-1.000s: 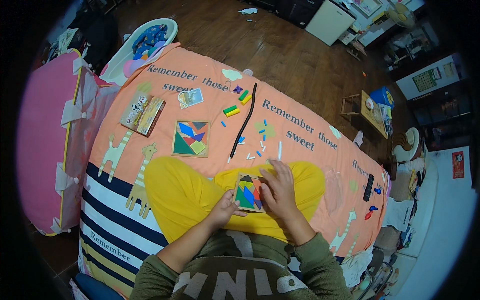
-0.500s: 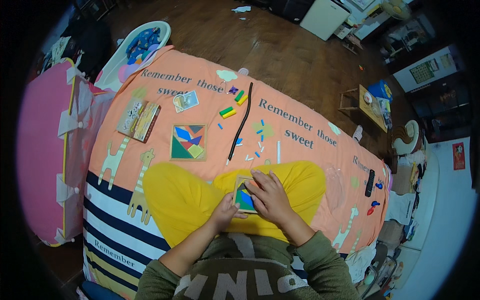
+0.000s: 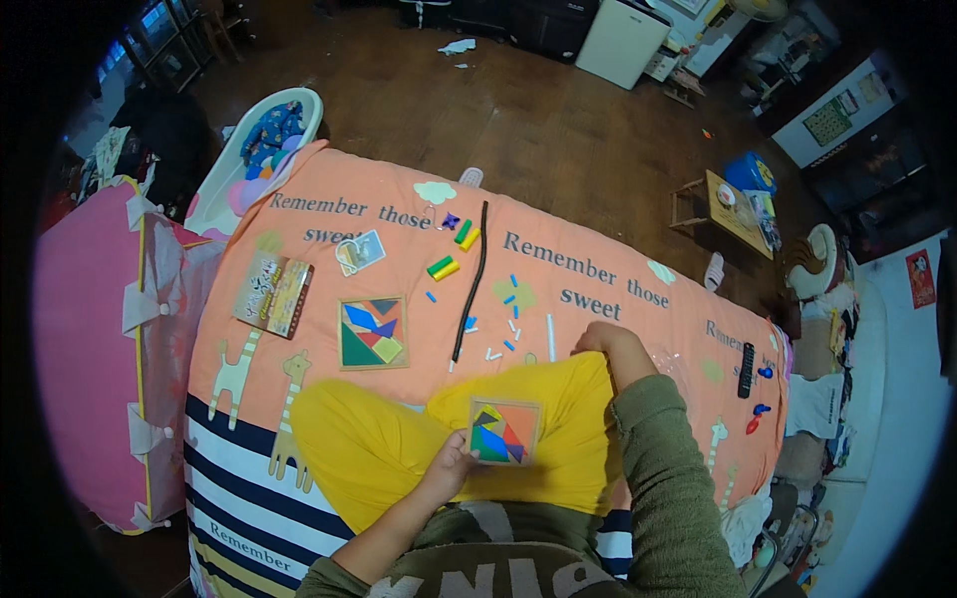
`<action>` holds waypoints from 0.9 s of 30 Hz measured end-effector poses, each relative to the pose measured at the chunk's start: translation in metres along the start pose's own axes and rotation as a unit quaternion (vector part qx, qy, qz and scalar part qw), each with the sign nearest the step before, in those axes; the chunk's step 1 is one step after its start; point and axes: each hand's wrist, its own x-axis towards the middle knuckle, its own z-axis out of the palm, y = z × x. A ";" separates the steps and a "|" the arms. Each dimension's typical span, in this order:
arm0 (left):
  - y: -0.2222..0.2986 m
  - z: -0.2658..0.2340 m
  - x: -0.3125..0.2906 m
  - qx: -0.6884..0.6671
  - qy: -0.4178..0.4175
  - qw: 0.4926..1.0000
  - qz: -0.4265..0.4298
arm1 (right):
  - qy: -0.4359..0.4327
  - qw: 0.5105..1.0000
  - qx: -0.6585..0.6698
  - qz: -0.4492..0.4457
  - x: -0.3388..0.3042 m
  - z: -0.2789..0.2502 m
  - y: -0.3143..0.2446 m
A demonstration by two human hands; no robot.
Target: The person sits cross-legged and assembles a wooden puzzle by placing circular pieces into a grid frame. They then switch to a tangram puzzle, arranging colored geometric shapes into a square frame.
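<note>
My left hand (image 3: pixel 454 466) grips the left edge of a small square tangram puzzle (image 3: pixel 503 432). Coloured pieces fill its wooden frame, and it is held over my lap. Beyond my right knee, my right hand (image 3: pixel 602 341) is away from the puzzle, bent down toward the bedcover; its fingers are mostly hidden. Nearest to it lies a thin white stick (image 3: pixel 550 338). A larger tangram puzzle (image 3: pixel 373 333) in a wooden frame rests on the bedcover ahead of my left knee.
On the orange bedcover (image 3: pixel 608 264) lie a long black rod (image 3: pixel 472 284), green and yellow blocks (image 3: pixel 442 267), small blue and white sticks (image 3: pixel 511 299), a box (image 3: pixel 274 294) and a remote control (image 3: pixel 747 370). A pink panel (image 3: pixel 90 349) stands left of the bed.
My right hand has left the puzzle and moved right and forward past my knee. My left hand keeps holding the puzzle, now more fully uncovered. The view has shifted slightly.
</note>
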 end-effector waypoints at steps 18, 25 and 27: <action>0.024 0.002 -0.007 -0.096 0.110 0.986 -0.085 | -0.092 0.985 0.139 0.043 0.060 0.028 -0.090; 0.156 -0.031 0.002 0.035 0.182 0.980 0.066 | 0.106 0.986 -0.128 -0.029 -0.006 0.004 -0.136; 0.204 -0.050 0.005 0.142 0.212 0.964 0.067 | 0.220 0.969 -0.089 -0.068 -0.019 0.005 -0.150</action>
